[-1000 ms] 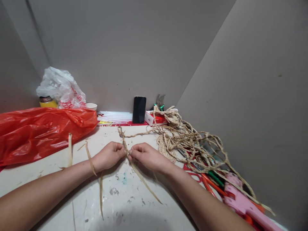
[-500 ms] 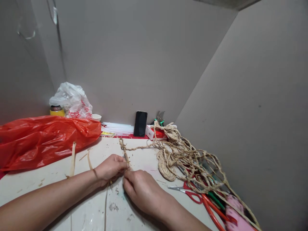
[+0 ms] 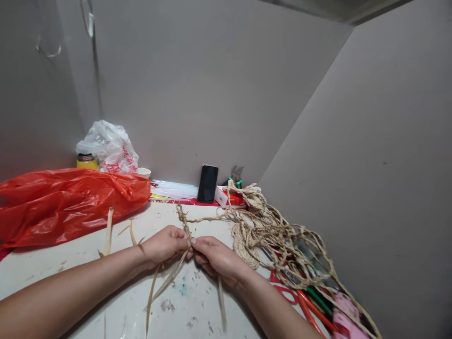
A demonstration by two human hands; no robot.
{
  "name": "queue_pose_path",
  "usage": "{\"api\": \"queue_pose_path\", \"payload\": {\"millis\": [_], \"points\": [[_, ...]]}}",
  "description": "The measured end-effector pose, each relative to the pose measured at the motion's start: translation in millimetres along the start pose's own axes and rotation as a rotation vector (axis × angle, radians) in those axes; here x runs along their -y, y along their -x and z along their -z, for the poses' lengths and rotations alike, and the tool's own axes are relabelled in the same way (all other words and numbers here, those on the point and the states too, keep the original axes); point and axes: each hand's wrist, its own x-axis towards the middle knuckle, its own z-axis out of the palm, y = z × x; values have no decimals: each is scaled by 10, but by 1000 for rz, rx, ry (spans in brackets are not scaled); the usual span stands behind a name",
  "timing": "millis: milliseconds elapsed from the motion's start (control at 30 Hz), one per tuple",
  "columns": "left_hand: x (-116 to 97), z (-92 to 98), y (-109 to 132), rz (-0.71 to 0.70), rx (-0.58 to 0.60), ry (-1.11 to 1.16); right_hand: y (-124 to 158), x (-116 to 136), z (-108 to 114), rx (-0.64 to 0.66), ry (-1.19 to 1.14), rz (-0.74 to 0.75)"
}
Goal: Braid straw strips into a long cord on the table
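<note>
My left hand (image 3: pixel 164 246) and my right hand (image 3: pixel 215 256) meet at the middle of the white, paint-stained table (image 3: pixel 70 256). Both pinch the near end of a braided straw cord (image 3: pixel 183 219) that runs away from me. Loose flat straw strips (image 3: pixel 165 282) hang from the pinch toward me across the table. The cord leads right into a tangled heap of braided straw rope (image 3: pixel 268 226).
A red plastic bag (image 3: pixel 67 202) lies at the left, with a white bag (image 3: pixel 109 148), a yellow jar (image 3: pixel 86 161) and a small cup (image 3: pixel 144 172) behind it. A black phone (image 3: pixel 207 183) leans on the back wall. Red scissors (image 3: pixel 300 296) and a pink tool (image 3: pixel 348 320) lie at the right.
My right hand has come back up beside the left at the braid's end. Straw strips now hang below both hands. The view has shifted slightly.
</note>
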Motion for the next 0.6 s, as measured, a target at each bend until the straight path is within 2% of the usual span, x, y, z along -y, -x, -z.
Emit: {"api": "queue_pose_path", "payload": {"millis": [200, 300, 433, 600], "points": [[-12, 47, -21, -115, 13, -188, -3, 28, 78, 56, -58, -43], [-63, 47, 15, -40, 51, -236, -19, 11, 44, -20, -87, -35], [-86, -22, 71, 79, 84, -181, -16, -11, -54, -99, -135, -20], [73, -173, 81, 84, 27, -197, 35, 10, -138, -72, -253, -62]]}}
